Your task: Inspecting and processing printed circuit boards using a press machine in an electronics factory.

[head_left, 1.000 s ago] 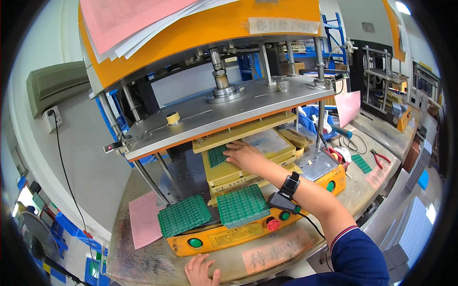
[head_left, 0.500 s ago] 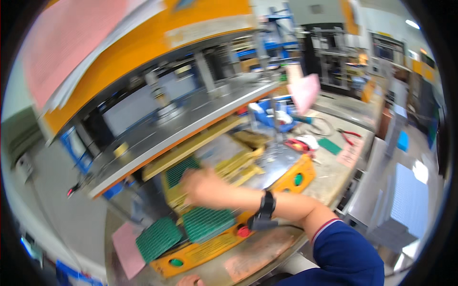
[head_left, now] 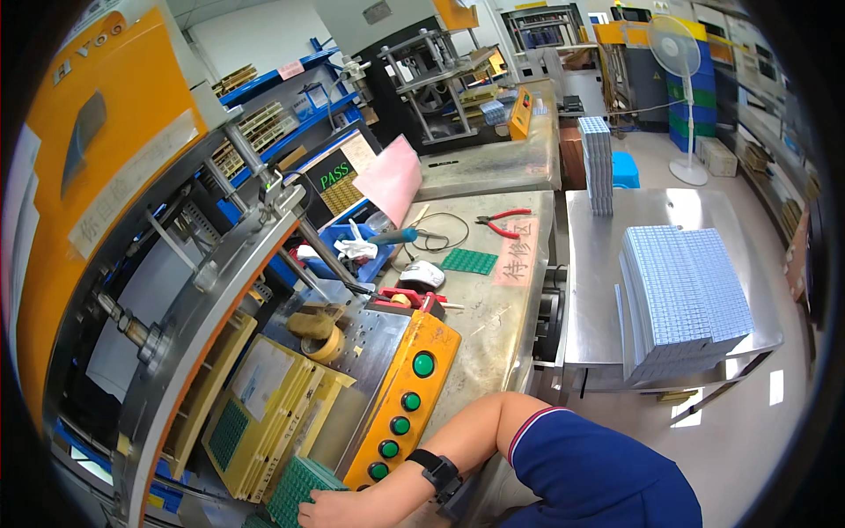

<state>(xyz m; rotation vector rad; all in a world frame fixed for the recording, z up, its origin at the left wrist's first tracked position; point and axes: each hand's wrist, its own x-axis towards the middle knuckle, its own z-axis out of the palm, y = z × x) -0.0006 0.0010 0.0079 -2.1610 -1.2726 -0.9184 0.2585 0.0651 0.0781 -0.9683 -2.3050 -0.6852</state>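
Head view is showing a large orange press filling the left side, its grey steel platen sloping down over a yellow die block. Right of it, a steel counter is carrying an orange control box with green buttons, red pliers, a white mouse and a small green mat. Further right, a steel table is bearing stacks of pale blue trays. At the lower edge, the right hand is resting, fingers loosely curled and partly open, on a green studded pad lying just beside the yellow die block, touching its near edge. Only this one hand is showing.
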